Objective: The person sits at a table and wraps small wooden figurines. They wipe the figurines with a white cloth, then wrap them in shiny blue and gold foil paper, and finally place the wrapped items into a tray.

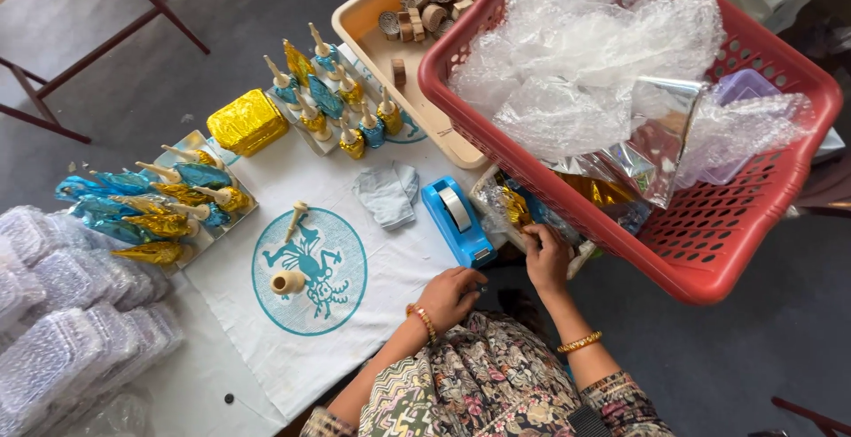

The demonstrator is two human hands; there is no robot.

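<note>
Red basket (709, 251) holds bubble wrap (585, 47); right hand (545, 255) pinches gold foil (516, 206), left hand (452, 295) curled shut.

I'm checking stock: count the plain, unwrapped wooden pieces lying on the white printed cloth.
2. A slim pale wooden spindle lies at the top of the blue circular print, and a round pale wooden base lies on the print's left side. None seem hidden.

Glossy plastic tape dispenser (456, 221), matt white cloth (266, 198), crinkled bubble wrap (585, 47)

One red basket (709, 251), one beige tray (372, 25), one blue tape dispenser (454, 222) — and one gold foil block (247, 121), two hands.
</note>
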